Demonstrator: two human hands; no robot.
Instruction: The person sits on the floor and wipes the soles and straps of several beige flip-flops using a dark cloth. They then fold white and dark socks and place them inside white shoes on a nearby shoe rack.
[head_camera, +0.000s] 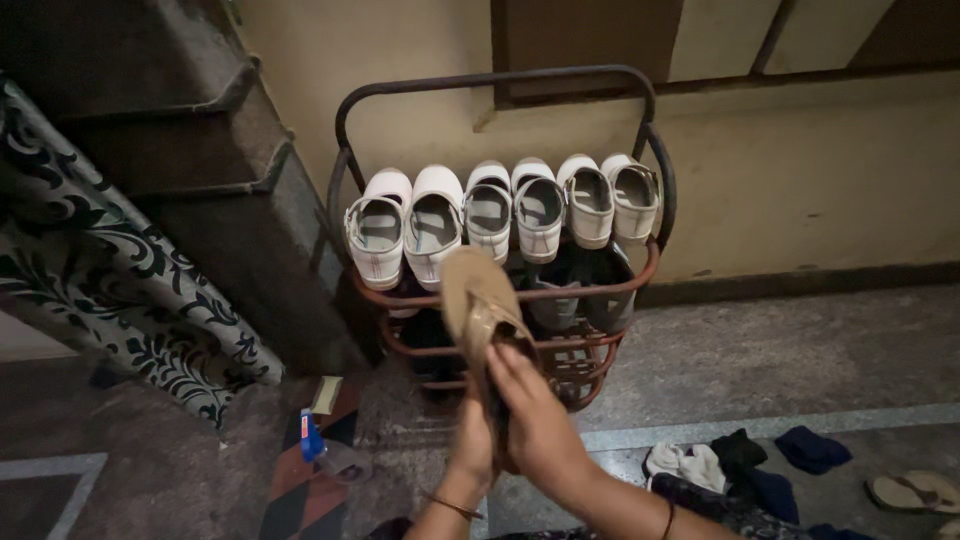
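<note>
Holding a tan sandal (478, 300) upright in front of the metal shoe rack (500, 82), I have both hands wrapped round its near end. My right hand (535, 415) is closed over the heel part from the right, fingers curled onto the sole, and my left hand (472, 440) grips the same end from the left, partly hidden behind the right. The sandal's toe points up and away, overlapping the rack's upper rail.

On the rack's top tier, six white shoes (490, 205) stand in a row, toes up against the far wall. Darker shoes (585, 290) sit on the tier below, hard to make out. Left of the rack hangs a patterned black-and-white curtain (110, 270). On the floor to the near right lie a heap of dark and pale clothes (740, 460) and a flat slipper (915, 490).
</note>
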